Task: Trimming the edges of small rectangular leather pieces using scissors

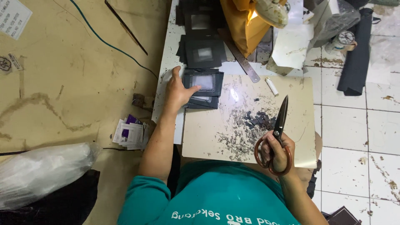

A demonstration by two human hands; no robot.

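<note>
**One hand on the stack, shears in the other**

My left hand (pixel 180 92) lies flat, fingers spread, on a small stack of dark square fabric pieces with pale centres (pixel 204 88) at the far left corner of the cream-coloured cutting board (pixel 208 129). The hand presses on the stack's left edge and grips nothing. My right hand (pixel 278 153) is closed around the reddish-brown loop handles of a pair of large black-bladed shears (pixel 280 125), which point away from me over the board's right side with the blades together.

The pieces look thin, light and limp; I judge they would slide off one another easily, so I would pinch one by a corner or edge and peel it off the top. The shears look heavy and stiff, best held through the loops.

Dark offcuts (pixel 254 121) litter the board's middle. More of the same pieces (pixel 203 53) sit past the far edge, beside a grey metal ruler (pixel 241 62) and a small white lighter (pixel 271 86).
</note>
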